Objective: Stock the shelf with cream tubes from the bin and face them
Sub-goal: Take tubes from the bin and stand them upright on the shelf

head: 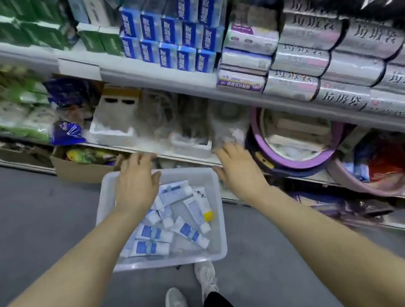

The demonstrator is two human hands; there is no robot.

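Observation:
A clear plastic bin (219,229) stands on the grey floor below the shelves. Several white cream tubes (153,233) with blue labels lie loose in it, and one tube has a yellow cap (208,216). My left hand (136,183) hovers over the bin's far left corner, fingers spread and holding nothing. My right hand (237,167) reaches out beside the bin's far right corner, fingers extended toward the edge of the lower shelf (191,159). Both hands are empty.
The upper shelf carries blue boxes (171,39), green boxes (100,39) and silver rolls (339,54). The lower shelf holds a white tray (111,134) and a purple round basin (296,139). A cardboard box (77,168) sits left of the bin. My shoes (191,297) stand behind it.

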